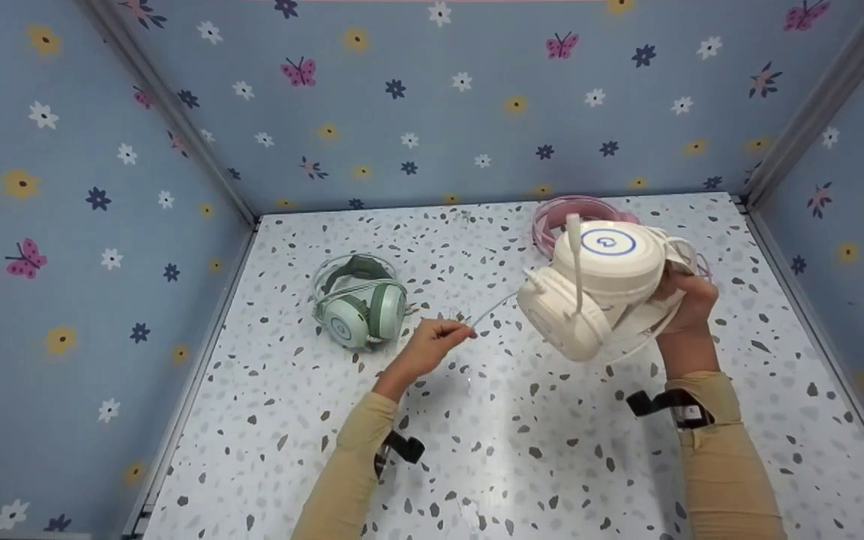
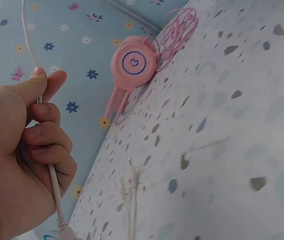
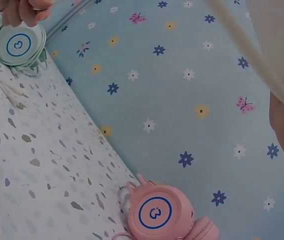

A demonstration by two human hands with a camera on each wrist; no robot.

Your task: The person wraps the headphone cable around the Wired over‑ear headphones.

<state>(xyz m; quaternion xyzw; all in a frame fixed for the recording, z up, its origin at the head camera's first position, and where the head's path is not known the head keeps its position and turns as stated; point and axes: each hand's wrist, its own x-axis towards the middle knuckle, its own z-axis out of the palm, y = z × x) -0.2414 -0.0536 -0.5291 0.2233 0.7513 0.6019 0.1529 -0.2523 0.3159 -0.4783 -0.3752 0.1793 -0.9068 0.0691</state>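
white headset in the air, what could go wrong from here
The white headset is up off the tabletop, gripped at one side by the right fingers, so it might slip or tip and drop.

Its cable runs through the left fingers; a hard pull could strain it.

The pink headset lies on the table's far side, so lowering the white one there could knock it.

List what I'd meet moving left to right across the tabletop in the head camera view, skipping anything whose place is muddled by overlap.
Green headset, left grip, thin cord, white headset, right grip.
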